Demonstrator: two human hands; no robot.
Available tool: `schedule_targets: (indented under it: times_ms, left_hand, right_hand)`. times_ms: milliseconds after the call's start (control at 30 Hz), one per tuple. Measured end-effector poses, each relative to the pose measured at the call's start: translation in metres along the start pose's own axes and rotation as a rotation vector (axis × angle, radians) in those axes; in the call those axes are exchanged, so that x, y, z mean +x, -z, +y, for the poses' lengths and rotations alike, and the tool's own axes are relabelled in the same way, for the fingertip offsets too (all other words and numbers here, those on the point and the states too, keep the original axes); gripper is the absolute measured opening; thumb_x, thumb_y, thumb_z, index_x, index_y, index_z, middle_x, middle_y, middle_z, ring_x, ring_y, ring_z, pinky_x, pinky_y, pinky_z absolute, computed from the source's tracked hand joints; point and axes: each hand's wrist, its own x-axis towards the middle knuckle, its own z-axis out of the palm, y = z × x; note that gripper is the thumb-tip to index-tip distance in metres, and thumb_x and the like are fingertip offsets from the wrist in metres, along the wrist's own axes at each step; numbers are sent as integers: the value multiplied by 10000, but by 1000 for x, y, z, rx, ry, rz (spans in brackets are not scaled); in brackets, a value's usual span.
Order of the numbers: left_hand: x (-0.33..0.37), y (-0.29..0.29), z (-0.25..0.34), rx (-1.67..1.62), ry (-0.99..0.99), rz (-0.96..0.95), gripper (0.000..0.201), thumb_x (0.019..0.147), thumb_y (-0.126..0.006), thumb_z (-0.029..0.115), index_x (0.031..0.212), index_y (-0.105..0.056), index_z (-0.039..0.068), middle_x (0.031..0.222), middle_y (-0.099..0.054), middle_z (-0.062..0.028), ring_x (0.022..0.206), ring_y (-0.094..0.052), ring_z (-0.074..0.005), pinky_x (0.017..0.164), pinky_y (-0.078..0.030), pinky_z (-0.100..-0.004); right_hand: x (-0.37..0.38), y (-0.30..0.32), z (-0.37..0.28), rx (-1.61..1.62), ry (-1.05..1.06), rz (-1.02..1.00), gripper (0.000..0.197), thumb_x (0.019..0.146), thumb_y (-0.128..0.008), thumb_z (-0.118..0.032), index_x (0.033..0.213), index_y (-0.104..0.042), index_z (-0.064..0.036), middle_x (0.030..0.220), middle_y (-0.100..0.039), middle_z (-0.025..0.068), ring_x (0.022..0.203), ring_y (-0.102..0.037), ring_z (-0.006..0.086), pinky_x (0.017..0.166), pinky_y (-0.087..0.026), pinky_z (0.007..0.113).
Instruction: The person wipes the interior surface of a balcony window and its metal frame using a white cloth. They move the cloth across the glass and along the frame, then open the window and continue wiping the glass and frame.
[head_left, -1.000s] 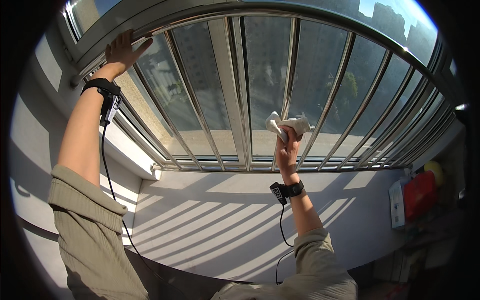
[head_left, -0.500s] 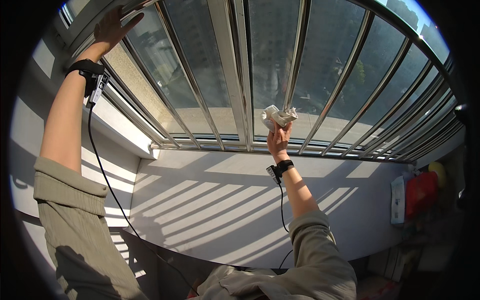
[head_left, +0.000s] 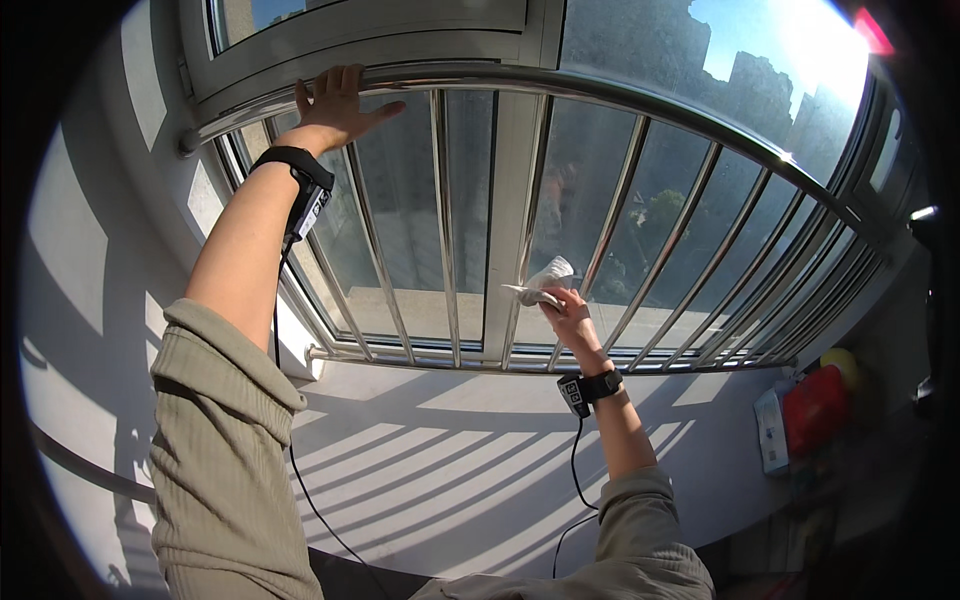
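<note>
My left hand (head_left: 338,112) lies over the top rail (head_left: 450,76) of a shiny metal railing, its thumb stretched out to the right and its fingers across the rail. Below and to the right, my right hand (head_left: 570,318) is closed on a crumpled white cloth (head_left: 548,280). The cloth is in front of the railing, beside an upright bar (head_left: 532,205); I cannot tell whether it touches the bar. Part of the cloth is hidden by my fingers. Each wrist wears a black strap with a small device and a cable.
Behind the bars is a framed window (head_left: 450,200) with buildings outside. A pale ledge (head_left: 400,400), striped with shadows, runs below the railing. At the right end sit a red bag (head_left: 815,410), a white-and-blue package (head_left: 772,432) and something yellow (head_left: 838,362). A wall stands at left.
The view has tilted up, showing more of the top rail and window. My right hand has turned with the cloth and shifted left to a neighbouring bar. My left hand stays on the rail.
</note>
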Motion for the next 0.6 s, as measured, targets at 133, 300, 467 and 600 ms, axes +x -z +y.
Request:
schedule_targets:
  times_ms: [133,300,467,600]
  left_hand:
    - [-6,11,6,-80,-6,-36,1070,751,-467,848,1510,-217,136,1533,-256,-122,1470,-140,-313,1155,-11,-627]
    - [-8,7,0,-118,-114,8,1074,742,-472,859,1492,-256,122,1505,-289,-136,1460,-159,-313,1153,-6,-616]
    - [-8,-3,1,-141,-156,98,1058,740,-475,864,1480,-287,131,1500,-304,-145,1448,-189,-340,1151,-16,-623]
    - [-12,-1,0,-110,-179,143,1075,740,-514,833,1496,-268,109,1522,-285,-138,1451,-177,-335,1146,-21,-650]
  right_hand:
    - [92,22,-141,-74,492,424,194,902,-658,-108,1087,-671,-53,1052,-567,125,978,-571,263,836,-472,334]
    - [157,-13,-173,-244,538,542,241,882,-631,-59,1118,-650,-106,1164,-511,173,1079,-515,378,905,-457,423]
    - [108,-72,-52,-436,431,625,404,821,-627,-18,1207,-613,-137,1212,-501,211,1123,-493,427,915,-461,476]
    - [5,-138,70,-508,235,453,451,801,-594,0,1226,-627,-147,1245,-514,244,1216,-442,454,998,-423,479]
